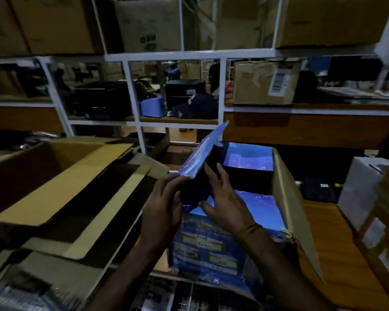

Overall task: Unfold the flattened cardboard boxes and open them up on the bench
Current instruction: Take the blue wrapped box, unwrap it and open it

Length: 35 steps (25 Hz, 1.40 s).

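Note:
A blue printed cardboard box stands on the bench in front of me, its top open. My left hand grips the lower edge of its raised left flap, which tilts up and to the right. My right hand rests with spread fingers on the box's near top edge and reaches into the dark opening. A plain brown right flap stands out to the right. The far blue flap lies at the back.
A large open brown carton and flattened cardboard sheets fill the left. A white box stands at the right on the wooden bench. White-framed shelves with cartons rise behind.

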{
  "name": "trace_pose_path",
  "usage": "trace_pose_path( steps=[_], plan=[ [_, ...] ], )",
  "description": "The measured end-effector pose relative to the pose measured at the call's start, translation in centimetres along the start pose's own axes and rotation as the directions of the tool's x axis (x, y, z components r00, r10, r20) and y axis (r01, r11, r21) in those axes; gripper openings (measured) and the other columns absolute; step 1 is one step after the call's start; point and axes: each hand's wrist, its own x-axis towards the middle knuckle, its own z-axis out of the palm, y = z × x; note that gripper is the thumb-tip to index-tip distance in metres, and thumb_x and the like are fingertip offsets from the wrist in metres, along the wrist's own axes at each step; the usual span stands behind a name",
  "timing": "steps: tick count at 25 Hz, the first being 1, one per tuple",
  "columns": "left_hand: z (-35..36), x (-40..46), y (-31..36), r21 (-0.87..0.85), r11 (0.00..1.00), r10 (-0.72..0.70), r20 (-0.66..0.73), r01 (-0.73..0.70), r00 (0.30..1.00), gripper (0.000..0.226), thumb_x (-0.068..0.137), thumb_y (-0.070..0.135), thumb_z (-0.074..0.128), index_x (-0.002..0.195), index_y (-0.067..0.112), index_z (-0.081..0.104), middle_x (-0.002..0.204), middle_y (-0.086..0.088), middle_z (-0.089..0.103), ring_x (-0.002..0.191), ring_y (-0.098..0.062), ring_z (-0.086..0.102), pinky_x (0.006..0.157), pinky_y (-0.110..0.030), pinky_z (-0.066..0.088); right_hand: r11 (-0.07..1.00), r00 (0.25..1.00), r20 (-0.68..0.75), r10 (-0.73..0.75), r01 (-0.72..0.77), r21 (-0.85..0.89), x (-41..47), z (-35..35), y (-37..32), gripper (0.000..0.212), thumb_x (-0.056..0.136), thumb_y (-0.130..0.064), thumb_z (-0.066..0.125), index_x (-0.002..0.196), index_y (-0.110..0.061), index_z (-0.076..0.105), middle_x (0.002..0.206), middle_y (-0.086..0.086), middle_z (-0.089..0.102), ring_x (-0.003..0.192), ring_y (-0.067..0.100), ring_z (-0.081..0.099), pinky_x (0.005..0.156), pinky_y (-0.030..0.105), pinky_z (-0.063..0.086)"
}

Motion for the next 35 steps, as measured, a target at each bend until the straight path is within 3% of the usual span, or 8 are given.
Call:
trace_pose_path(
  steps=[3,5,11,14,18,23,26,35],
  plan=[
    [-0.1,-0.9,-1.3,0.158,0.985,0.089,-0.089,-0.075,0.992,0.055,0.086,-0.002,0.063,0.136,0.019,0.056,0.154,-0.009,0.036,0.137,-0.022,0.045,0.072,-0.026,0.055,0.988,0.988,-0.02,-0.152,0.152,0.027,2.2,1.1,-1.8,0.106,0.082,-0.024,0.073,0.153,-0.045,-0.003,0.161,-0.01,-0.025,0.132,0.034,0.045,0.067,0.038,0.057],
    [-0.2,-1.5,-2.5,0.247,0.964,0.113,-0.047,-0.099,0.992,0.066,0.081,-0.001,0.071,0.142,0.017,0.052,0.162,-0.009,0.022,0.147,-0.03,0.028,0.087,-0.039,0.056,0.966,0.967,0.014,-0.256,0.256,0.03,3.4,1.6,-3.0,0.104,0.08,-0.019,0.071,0.153,-0.046,0.002,0.16,-0.013,-0.024,0.133,0.029,0.044,0.07,0.032,0.053],
    [-1.2,-2.0,-5.2,0.595,0.803,-0.111,0.094,0.034,0.989,0.049,0.093,0.038,0.046,0.141,0.029,0.053,0.161,-0.005,0.027,0.151,-0.035,0.009,0.119,-0.059,0.014,0.971,0.948,0.213,-0.237,0.239,0.02,5.2,3.1,-4.7,0.065,0.098,-0.029,0.05,0.152,-0.047,0.019,0.164,-0.007,0.008,0.119,0.029,0.054,0.073,0.034,0.049],
    [-0.8,-2.5,-6.4,0.564,0.818,-0.208,0.103,0.116,0.973,0.036,0.094,0.039,0.043,0.117,0.032,0.07,0.145,-0.008,0.051,0.147,-0.038,0.023,0.121,-0.053,0.006,0.987,0.931,0.331,-0.152,0.162,-0.005,5.6,3.6,-4.7,0.05,0.103,-0.037,0.041,0.151,-0.042,0.026,0.161,-0.003,0.023,0.138,0.025,0.039,0.101,0.041,0.043],
    [-1.0,-1.3,-5.8,0.265,0.906,-0.4,0.276,0.331,0.874,0.031,0.102,0.027,0.045,0.128,0.025,0.062,0.137,-0.005,0.054,0.123,-0.023,0.053,0.096,-0.033,0.042,0.996,0.937,0.338,-0.086,0.088,0.01,6.0,3.6,-3.8,0.052,0.099,-0.051,0.042,0.149,-0.041,0.032,0.15,-0.003,0.043,0.133,0.022,0.043,0.105,0.041,0.04],
    [-1.6,1.3,-6.1,0.214,0.959,-0.266,0.441,0.187,0.857,0.043,0.093,0.02,0.052,0.131,0.039,0.056,0.153,0.014,0.035,0.126,-0.012,0.049,0.088,-0.027,0.044,0.959,0.828,0.494,0.264,-0.169,-0.229,7.1,1.6,-1.2,0.078,0.081,-0.083,0.04,0.149,-0.049,0.024,0.157,-0.002,0.034,0.141,0.027,0.035,0.114,0.052,0.026],
    [-1.3,3.2,-6.6,0.144,0.984,-0.173,0.579,0.109,0.796,0.054,0.09,0.013,0.053,0.137,0.04,0.052,0.153,0.014,0.037,0.131,-0.01,0.045,0.094,-0.024,0.041,0.923,0.725,0.571,0.385,-0.309,-0.229,7.8,-0.3,-0.3,0.088,0.079,-0.079,0.05,0.153,-0.038,0.025,0.159,0.0,0.029,0.142,0.026,0.033,0.116,0.04,0.026],
    [0.8,8.3,-8.5,0.002,0.999,-0.036,0.692,0.049,0.721,0.067,0.093,0.034,0.059,0.153,0.035,0.028,0.164,0.003,0.013,0.143,-0.02,0.032,0.101,-0.033,0.041,0.92,0.974,0.094,0.208,-0.162,-0.356,7.4,-3.1,-2.4,0.086,0.076,-0.06,0.072,0.148,-0.023,0.042,0.127,0.012,0.052,0.118,0.033,0.05,0.091,0.04,0.041]
  ],
)
